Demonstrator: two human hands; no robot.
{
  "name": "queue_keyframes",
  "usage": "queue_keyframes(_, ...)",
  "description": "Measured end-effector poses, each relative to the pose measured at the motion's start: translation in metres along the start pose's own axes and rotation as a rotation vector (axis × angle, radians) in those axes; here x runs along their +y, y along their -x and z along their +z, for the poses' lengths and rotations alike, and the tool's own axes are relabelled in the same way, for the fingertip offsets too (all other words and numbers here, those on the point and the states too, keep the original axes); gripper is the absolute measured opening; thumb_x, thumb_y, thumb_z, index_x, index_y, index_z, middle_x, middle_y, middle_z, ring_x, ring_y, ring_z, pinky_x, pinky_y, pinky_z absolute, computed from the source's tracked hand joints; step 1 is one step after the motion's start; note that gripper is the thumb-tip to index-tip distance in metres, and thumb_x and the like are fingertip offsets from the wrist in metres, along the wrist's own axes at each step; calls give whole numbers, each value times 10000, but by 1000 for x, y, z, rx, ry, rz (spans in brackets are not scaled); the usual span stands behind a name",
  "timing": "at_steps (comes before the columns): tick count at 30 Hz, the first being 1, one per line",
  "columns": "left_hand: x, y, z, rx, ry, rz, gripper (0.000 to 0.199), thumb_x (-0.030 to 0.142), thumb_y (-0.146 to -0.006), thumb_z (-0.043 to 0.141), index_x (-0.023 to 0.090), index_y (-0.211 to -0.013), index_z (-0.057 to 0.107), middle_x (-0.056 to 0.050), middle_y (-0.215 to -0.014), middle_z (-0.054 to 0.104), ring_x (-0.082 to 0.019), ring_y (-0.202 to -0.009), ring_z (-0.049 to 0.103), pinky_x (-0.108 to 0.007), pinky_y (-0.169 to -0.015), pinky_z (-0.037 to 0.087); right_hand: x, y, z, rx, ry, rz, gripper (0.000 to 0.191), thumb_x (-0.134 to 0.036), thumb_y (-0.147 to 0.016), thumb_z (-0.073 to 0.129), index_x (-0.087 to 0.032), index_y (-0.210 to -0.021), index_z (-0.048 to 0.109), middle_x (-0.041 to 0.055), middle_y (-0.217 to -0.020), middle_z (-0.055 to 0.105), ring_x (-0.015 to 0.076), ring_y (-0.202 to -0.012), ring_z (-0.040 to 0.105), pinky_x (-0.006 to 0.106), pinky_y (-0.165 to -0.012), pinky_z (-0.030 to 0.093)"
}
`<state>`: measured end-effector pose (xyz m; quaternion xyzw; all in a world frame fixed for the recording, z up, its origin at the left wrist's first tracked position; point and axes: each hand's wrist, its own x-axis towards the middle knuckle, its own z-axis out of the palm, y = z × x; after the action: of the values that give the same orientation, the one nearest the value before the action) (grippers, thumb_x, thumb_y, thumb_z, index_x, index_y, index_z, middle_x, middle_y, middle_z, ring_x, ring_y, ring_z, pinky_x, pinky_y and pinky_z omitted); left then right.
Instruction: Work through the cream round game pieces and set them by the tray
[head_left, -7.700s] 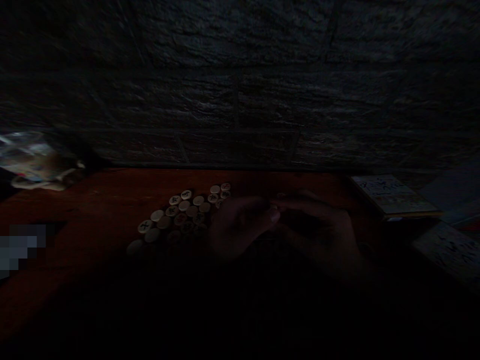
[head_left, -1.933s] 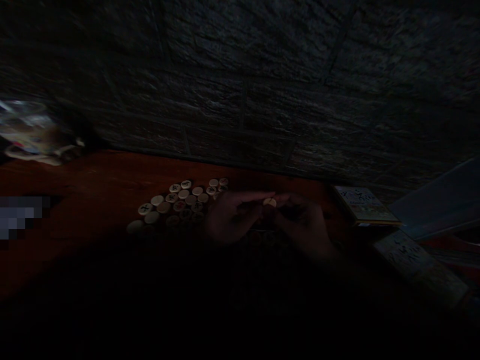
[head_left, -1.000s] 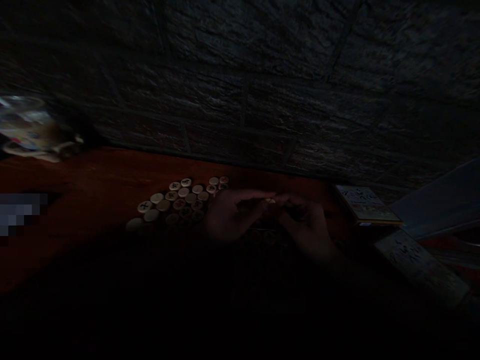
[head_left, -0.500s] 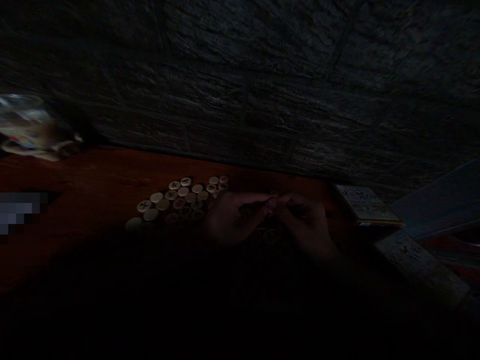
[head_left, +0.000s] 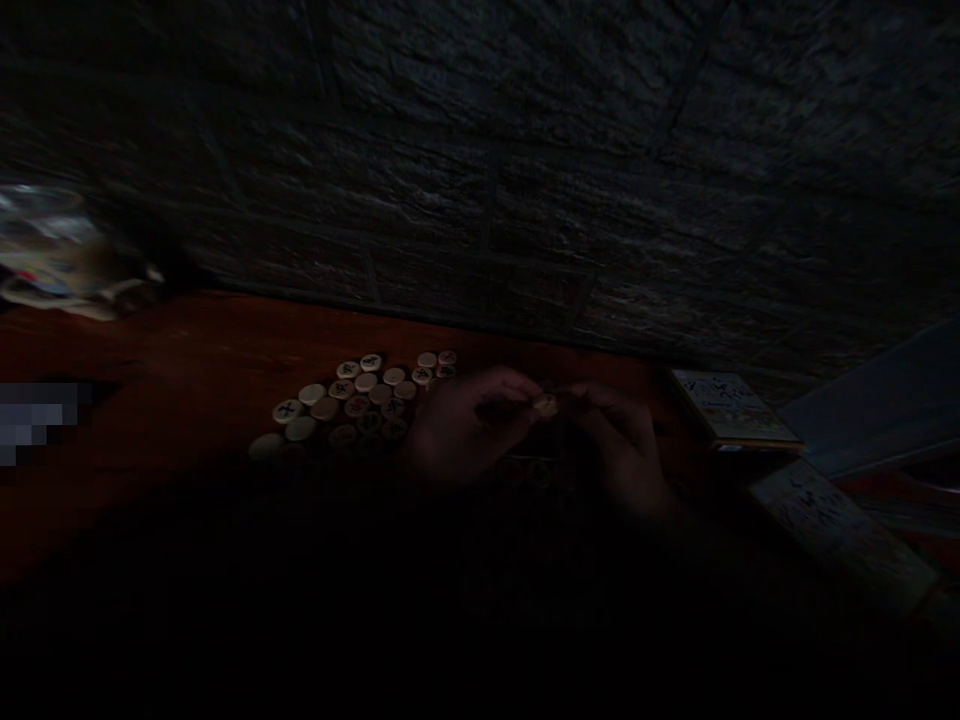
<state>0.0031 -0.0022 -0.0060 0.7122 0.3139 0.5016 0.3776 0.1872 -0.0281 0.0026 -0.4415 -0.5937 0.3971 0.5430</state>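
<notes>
In the dim light, my left hand [head_left: 461,425] pinches a small round xiangqi piece [head_left: 546,404] between thumb and forefinger, its marked face partly showing. My right hand [head_left: 619,440] has its fingers drawn together at the right side of that same piece; deep shadow blurs where they touch it. Left of my hands, several round pale xiangqi pieces [head_left: 366,382] lie loosely grouped on the reddish wooden table [head_left: 210,350]. Some show dark or red characters and others are blank side up. A few more pieces [head_left: 538,473] are barely visible in the shadow below my hands.
A box with printed characters [head_left: 735,408] lies to the right, with a similar printed panel [head_left: 840,530] below it. A clear container [head_left: 56,250] stands at the far left. Behind the table rises a rough stone-block wall [head_left: 480,180].
The piece between my hands has turned, so its pale marked face shows more clearly. My right fingers have shifted slightly to the right. The pieces on the table stay put.
</notes>
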Motion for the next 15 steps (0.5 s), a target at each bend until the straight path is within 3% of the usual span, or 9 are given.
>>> queue_keyframes(5,1,-1,1,-1,19,22,95,179,-889,719,167,-976,753,-48,-939,828,-149,-834,787,-230,-759,627,1,-1,0,-9,81,-77,161,-327,-917,714,-226,-826,800,-1,-722,743,121,-645,663,224,-613,513)
queue_keyframes(10,2,0,1,-22,31,52,203,131,-878,710,165,-1067,776,-48,-982,838,-141,-841,792,-217,-762,629,5,0,2,-24,86,-91,96,-298,-893,774,-215,-850,793,30,-863,810,150,-768,733,256,-718,558)
queue_keyframes(15,-2,1,1,-33,55,41,243,143,-860,756,173,-1099,783,-42,-979,839,-139,-841,793,-209,-760,626,5,0,3,7,58,-39,73,-293,-876,806,-224,-895,791,15,-853,812,137,-769,747,226,-692,559)
